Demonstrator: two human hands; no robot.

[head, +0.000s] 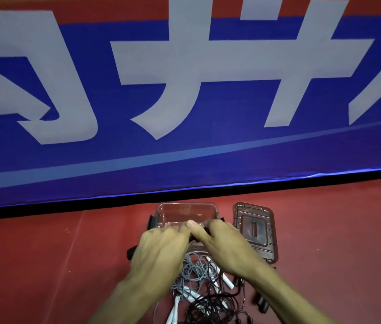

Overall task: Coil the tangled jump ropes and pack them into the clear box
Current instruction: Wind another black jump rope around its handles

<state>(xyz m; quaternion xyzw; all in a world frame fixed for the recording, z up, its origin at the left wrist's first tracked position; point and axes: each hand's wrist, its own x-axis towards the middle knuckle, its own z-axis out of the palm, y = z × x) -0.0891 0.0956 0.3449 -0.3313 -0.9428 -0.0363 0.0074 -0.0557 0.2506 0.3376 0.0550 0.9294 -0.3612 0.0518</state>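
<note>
A clear box (186, 210) stands open on the red floor, with black latches on its sides. Just in front of it my left hand (159, 251) grips a black jump-rope handle (130, 252) whose end sticks out to the left. My right hand (222, 244) curls over another black handle at the box's near rim; both hands meet there. Below them lies a tangled heap of jump ropes (199, 277): grey cord, dark cord and several white handles (225, 280).
The box's clear lid (255, 230) lies flat on the floor to the right of the box. A blue banner (185, 113) with large pale letters stands upright just behind the box. A dark handle (261, 305) lies at the tangle's right edge.
</note>
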